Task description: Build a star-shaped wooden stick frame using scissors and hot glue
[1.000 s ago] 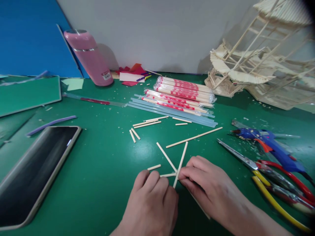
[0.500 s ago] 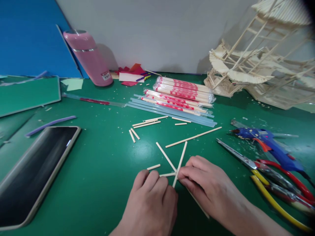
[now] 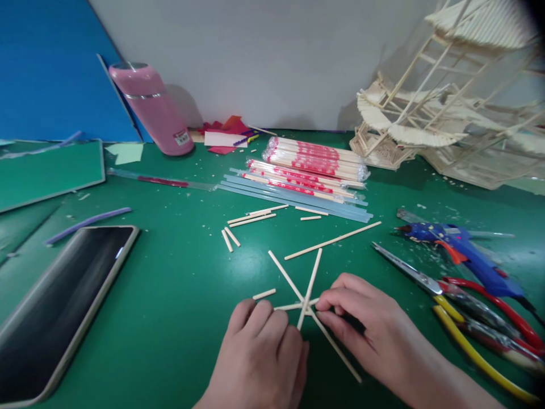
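Several thin wooden sticks (image 3: pixel 336 345) cross one another in a star shape on the table in front of me. My left hand (image 3: pixel 259 355) rests over the near left side with its fingers curled down on the ends of the crossed sticks; its fingertips are hidden behind the knuckles. On the other side, my right hand (image 3: pixel 366 326) has thumb and forefinger at the right end of the sideways stick (image 3: pixel 287 307), close to the crossing. A short stick piece (image 3: pixel 264 294) lies just beyond my left hand.
Loose cut sticks (image 3: pixel 253 219) and one longer stick (image 3: pixel 332 241) lie farther back, before wrapped chopsticks (image 3: pixel 315 159) and bluish glue sticks (image 3: pixel 264 196). At right are pliers (image 3: pixel 426 281) and a blue glue gun (image 3: pixel 464 244), below a stick-built model (image 3: pixel 409 133). Left: a phone (image 3: pixel 63 307), a pink bottle (image 3: pixel 157 111).
My right hand has shifted slightly right, off the crossing, uncovering the centre and the stick running toward the lower right. My left hand stays nearly in place.
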Motion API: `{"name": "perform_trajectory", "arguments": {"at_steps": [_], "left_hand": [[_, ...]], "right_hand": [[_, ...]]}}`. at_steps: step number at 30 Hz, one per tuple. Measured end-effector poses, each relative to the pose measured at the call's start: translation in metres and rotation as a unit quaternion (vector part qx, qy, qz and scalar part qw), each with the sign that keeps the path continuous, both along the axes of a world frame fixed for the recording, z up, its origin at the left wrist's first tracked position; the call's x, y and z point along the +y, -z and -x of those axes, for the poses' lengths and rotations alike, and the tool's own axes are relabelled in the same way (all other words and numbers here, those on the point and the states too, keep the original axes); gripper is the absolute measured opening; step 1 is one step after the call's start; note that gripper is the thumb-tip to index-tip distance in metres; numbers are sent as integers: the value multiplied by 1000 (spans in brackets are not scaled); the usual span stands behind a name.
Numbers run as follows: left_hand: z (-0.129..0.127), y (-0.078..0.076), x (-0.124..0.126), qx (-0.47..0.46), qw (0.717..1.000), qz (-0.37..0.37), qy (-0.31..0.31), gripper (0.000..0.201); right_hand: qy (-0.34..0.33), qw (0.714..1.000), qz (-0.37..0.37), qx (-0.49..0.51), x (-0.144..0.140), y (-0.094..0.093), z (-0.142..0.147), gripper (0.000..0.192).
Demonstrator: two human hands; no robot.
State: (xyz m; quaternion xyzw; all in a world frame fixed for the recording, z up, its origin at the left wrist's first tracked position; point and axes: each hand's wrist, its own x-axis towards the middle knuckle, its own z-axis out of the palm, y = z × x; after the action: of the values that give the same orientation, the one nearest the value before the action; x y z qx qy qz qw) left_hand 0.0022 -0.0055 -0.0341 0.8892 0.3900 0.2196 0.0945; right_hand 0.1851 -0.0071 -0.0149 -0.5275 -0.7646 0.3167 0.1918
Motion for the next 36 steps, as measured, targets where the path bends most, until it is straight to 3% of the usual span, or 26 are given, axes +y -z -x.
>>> {"name": "perform_trajectory", "arguments": {"at_steps": [10, 18, 26, 30, 36], "left_hand": [[0, -4, 3, -5, 1000, 13, 6, 15], [1, 12, 5, -27, 998, -60, 16, 22], [-2, 6, 6, 16, 998, -50, 31, 22], [-2, 7, 5, -27, 996, -88, 8, 23], [2, -3, 6, 24, 998, -47, 38, 19]], "right_hand": [[-9, 1000, 11, -18, 2, 1, 2, 15], [-15, 999, 11, -40, 1, 3, 2, 19], [-19, 999, 15, -49, 3, 3, 4, 19], [-18, 998, 11, -52, 3, 3, 4, 20], [-18, 998, 7, -54, 2, 2, 3, 20]]}}
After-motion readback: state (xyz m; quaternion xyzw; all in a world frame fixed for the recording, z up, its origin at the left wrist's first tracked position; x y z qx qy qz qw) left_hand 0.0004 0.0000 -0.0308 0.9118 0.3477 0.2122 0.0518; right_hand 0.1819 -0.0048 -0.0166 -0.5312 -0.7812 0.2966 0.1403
